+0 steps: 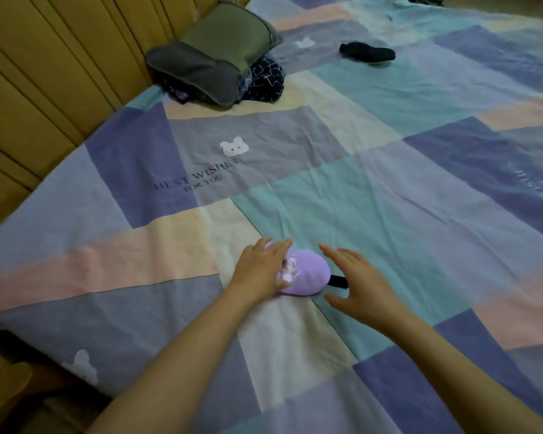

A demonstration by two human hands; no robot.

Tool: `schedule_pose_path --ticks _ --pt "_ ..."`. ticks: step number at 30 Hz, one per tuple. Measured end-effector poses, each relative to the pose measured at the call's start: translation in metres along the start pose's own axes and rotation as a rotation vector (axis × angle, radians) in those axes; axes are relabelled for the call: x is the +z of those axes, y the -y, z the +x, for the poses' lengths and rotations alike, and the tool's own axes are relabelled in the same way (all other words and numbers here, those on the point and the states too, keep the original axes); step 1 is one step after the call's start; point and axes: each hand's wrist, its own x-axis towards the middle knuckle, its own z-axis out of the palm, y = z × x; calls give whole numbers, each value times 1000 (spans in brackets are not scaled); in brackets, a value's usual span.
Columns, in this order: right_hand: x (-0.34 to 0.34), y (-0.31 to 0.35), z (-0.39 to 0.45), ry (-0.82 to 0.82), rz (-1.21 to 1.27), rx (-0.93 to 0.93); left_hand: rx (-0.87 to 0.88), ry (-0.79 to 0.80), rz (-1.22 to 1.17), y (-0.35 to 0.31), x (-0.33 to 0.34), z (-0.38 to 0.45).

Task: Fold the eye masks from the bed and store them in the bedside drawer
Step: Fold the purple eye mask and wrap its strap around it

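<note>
A purple eye mask lies folded on the patchwork bedsheet, and a bit of its black strap sticks out on the right. My left hand rests flat on the mask's left half, fingers spread. Just right of the mask hovers my right hand, open, with fingers apart and nothing in it. A black eye mask lies far off at the upper right of the bed. A grey eye mask leans on the pile by the headboard. The bedside drawer is out of view.
A green cushion and dark checked cloth sit against the tan padded headboard at upper left. A white bear print marks the sheet. The bed's edge runs along the lower left.
</note>
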Motion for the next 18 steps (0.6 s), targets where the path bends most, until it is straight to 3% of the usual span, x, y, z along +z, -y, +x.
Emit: schedule_pose_path --ticks 5,12,15,18 --pt "3 -13 14 19 26 8 34 1 168 4 6 22" --pt "4 -19 20 -22 49 2 157 -1 191 3 1 41" --pt "5 -19 20 -50 99 6 128 -56 107 -5 -11 43" --pt "5 -13 20 -163 280 58 -17 -75 -222 -18 -28 37"
